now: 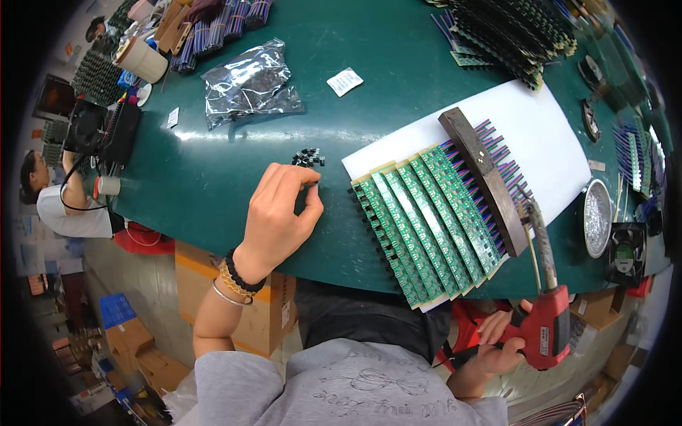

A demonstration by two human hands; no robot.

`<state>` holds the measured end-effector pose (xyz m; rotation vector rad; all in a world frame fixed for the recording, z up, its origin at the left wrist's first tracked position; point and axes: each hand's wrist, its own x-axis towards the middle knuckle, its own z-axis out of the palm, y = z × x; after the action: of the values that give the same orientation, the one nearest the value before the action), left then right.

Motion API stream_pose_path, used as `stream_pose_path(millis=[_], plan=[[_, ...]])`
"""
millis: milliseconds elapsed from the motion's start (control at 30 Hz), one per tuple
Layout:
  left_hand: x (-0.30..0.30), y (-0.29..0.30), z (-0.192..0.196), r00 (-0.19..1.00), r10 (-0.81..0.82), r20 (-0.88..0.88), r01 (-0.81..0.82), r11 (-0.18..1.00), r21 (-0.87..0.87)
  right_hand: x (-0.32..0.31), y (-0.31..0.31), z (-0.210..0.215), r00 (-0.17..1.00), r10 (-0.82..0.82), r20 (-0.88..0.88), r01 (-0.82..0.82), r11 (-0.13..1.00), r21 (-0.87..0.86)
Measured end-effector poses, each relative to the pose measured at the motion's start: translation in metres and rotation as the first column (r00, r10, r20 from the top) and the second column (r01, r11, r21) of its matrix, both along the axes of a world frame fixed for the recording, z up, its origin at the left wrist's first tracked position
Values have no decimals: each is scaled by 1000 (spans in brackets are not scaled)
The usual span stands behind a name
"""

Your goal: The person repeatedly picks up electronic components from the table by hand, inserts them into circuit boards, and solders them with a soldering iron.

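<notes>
My left hand [277,209] is over the green table with thumb and forefinger closed in a pinch. A tiny black part shows at its fingertips, right beside a small pile of black components [308,157] with metal legs. My right hand [501,346] grips a red soldering gun [545,332] past the table's front edge, its metal tip pointing up toward the boards. Between the hands, several long green circuit boards [426,220] lie overlapped in a slanted row, black parts along the left edge. A dark bar [486,181] lies across their coloured wires.
Beneath the boards is a white sheet [547,135]. A clear plastic bag [249,85] and a paper label [345,82] lie farther back. Stacked boards [508,35] fill the far right; a metal bowl [597,218] and small fan [626,254] stand right. Another person [67,206] sits at left.
</notes>
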<state>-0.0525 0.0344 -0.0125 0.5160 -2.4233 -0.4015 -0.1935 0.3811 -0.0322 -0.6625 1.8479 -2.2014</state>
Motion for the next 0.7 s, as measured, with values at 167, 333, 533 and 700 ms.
stream_pose_path(millis=[167,333,533,700], plan=[[2,16,7,999,13,-48,-7,991,137,10,-15,5,993,117,-26,-117,993,-10],[0,22,13,995,-64,-74,72,991,116,14,-16,3,975,221,-13,-220,975,9],[7,49,34,987,-124,-104,155,909,387,20,-22,12,969,248,8,-248,968,17],[-2,109,33,851,-442,-284,525,739,422,25,-16,32,884,290,366,-402,871,282]])
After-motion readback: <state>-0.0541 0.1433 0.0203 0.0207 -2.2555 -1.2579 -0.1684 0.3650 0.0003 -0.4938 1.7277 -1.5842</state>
